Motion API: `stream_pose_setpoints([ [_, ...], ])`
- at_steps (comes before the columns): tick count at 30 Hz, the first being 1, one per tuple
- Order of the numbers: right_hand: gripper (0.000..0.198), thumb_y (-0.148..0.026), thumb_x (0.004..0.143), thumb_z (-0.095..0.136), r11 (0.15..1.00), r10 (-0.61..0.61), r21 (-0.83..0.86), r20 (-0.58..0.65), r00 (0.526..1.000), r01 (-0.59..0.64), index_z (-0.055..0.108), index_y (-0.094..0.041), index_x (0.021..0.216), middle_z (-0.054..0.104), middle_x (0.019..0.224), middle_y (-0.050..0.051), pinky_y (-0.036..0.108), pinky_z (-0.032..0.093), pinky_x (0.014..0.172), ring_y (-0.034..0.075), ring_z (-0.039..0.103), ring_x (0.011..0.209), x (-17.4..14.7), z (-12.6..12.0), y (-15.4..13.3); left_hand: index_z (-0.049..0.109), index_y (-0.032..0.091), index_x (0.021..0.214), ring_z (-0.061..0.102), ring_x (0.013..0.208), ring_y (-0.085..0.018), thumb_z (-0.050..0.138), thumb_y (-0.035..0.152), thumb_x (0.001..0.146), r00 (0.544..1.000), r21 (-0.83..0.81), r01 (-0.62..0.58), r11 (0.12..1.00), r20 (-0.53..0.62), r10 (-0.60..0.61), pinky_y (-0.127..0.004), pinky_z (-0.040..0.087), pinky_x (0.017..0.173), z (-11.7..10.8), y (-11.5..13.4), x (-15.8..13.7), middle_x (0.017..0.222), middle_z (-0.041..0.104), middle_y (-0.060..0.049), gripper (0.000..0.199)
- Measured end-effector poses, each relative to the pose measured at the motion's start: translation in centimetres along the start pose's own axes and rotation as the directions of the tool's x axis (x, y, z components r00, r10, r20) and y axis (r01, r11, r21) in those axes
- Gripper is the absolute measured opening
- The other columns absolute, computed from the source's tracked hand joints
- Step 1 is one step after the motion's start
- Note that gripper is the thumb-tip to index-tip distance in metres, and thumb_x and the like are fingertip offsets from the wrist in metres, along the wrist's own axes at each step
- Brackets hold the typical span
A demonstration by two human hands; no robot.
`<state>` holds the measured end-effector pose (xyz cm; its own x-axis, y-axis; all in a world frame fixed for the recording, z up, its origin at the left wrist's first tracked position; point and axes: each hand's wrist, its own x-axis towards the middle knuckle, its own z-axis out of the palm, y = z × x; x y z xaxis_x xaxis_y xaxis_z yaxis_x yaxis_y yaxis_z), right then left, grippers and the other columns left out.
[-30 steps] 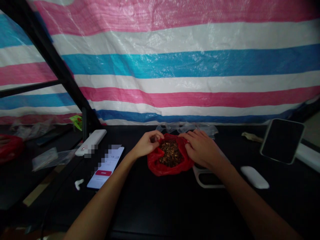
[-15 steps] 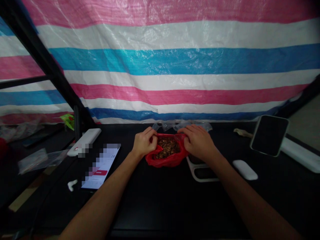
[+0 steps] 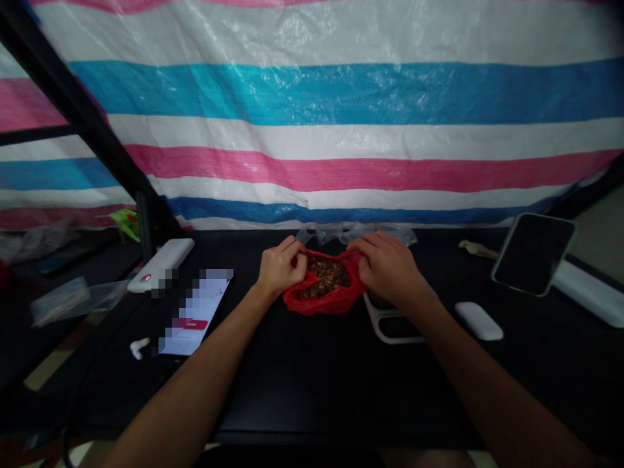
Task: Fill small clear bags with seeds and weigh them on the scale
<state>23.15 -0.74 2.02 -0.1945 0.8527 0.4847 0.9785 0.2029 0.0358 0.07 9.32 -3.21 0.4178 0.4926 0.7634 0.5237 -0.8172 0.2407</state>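
A red plastic bag [image 3: 325,304] sits on the black table with its mouth spread apart. Inside it lies a heap of small brown seed-like pieces [image 3: 330,276], too small to name surely. My left hand [image 3: 281,265] pinches the bag's left rim between thumb and fingers. On the opposite side, my right hand [image 3: 385,265] grips the right rim with bent fingers. Partly beneath my right hand and forearm is a flat device with a pale frame and dark panels [image 3: 394,329]; the rest of it is hidden.
Left of my arm lie a lit phone [image 3: 197,318], a white earbud [image 3: 139,348] and a white oblong device [image 3: 163,263]. To the right are a white rounded case [image 3: 479,321] and a propped dark-screened phone [image 3: 533,253]. Crumpled clear plastic [image 3: 336,234] lies behind the bag, before a striped sheet [image 3: 341,140].
The whole view has shifted slightly, so things appear a little higher. Both hands keep their hold on the bag's rim, and the brown pieces look slightly rearranged.
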Motion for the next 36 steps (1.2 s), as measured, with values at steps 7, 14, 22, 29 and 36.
stream_pose_setpoints([
  [7, 0.031, -0.008, 0.086, 0.053, 1.000, 0.004, -0.008, -0.075, 0.997, -0.005, 0.075, -0.022, 0.102, 0.074, 0.101, 0.006, 0.040, 0.045, 0.092, 0.028, 0.064, 0.097, -0.1, -0.1, -0.4, 0.062, 0.019, 0.075, 0.056, 0.061, -0.012, 0.051, 0.012, 0.087, 1.000, 0.025, 0.013, 1.000, -0.029, -0.012, -0.025, 0.040, 0.057, -0.1, 0.1, 0.1, 0.072, 0.059, 0.000, 0.018],
  [14, 0.027, -0.009, 0.087, 0.056, 1.000, 0.009, -0.028, -0.108, 0.994, -0.012, 0.076, -0.021, 0.099, 0.074, 0.094, 0.007, 0.041, 0.047, 0.085, 0.028, 0.064, 0.093, -0.2, 0.2, -0.4, 0.062, 0.019, 0.075, 0.056, 0.061, -0.011, 0.051, 0.010, 0.085, 1.000, -0.026, 0.013, 1.000, -0.027, -0.014, -0.024, 0.040, 0.057, 0.0, 0.0, 0.0, 0.073, 0.061, 0.000, 0.019],
  [22, 0.027, -0.016, 0.096, 0.053, 0.991, 0.127, 0.054, -0.181, 0.975, -0.119, 0.073, -0.022, 0.113, 0.076, 0.109, 0.006, 0.035, 0.049, 0.072, 0.025, 0.071, 0.089, -0.2, 0.7, -0.3, 0.060, 0.019, 0.071, 0.054, 0.059, -0.011, 0.051, 0.009, 0.082, 0.998, -0.134, 0.048, 0.990, -0.040, -0.054, -0.024, 0.040, 0.058, 0.1, -0.1, 0.0, 0.068, 0.058, 0.001, 0.018],
  [29, 0.025, -0.030, 0.103, 0.052, 0.988, 0.140, 0.082, -0.111, 0.984, -0.131, 0.073, -0.023, 0.113, 0.077, 0.112, 0.006, 0.037, 0.051, 0.080, 0.026, 0.073, 0.097, 0.0, 0.5, -0.3, 0.050, 0.020, 0.062, 0.047, 0.054, -0.011, 0.050, 0.008, 0.080, 0.990, -0.194, 0.076, 0.978, -0.098, -0.096, -0.026, 0.033, 0.055, -0.4, -0.6, -0.5, 0.061, 0.050, 0.003, 0.022],
  [36, 0.022, -0.023, 0.099, 0.055, 0.985, 0.011, 0.174, 0.001, 1.000, -0.011, 0.076, -0.022, 0.103, 0.079, 0.101, 0.006, 0.041, 0.051, 0.092, 0.026, 0.072, 0.095, 0.2, 0.4, 0.1, 0.055, 0.021, 0.071, 0.056, 0.063, -0.014, 0.044, 0.012, 0.089, 0.992, -0.214, 0.120, 0.969, -0.004, -0.124, -0.027, 0.041, 0.061, -3.5, 1.4, 0.2, 0.070, 0.057, 0.000, 0.023],
])
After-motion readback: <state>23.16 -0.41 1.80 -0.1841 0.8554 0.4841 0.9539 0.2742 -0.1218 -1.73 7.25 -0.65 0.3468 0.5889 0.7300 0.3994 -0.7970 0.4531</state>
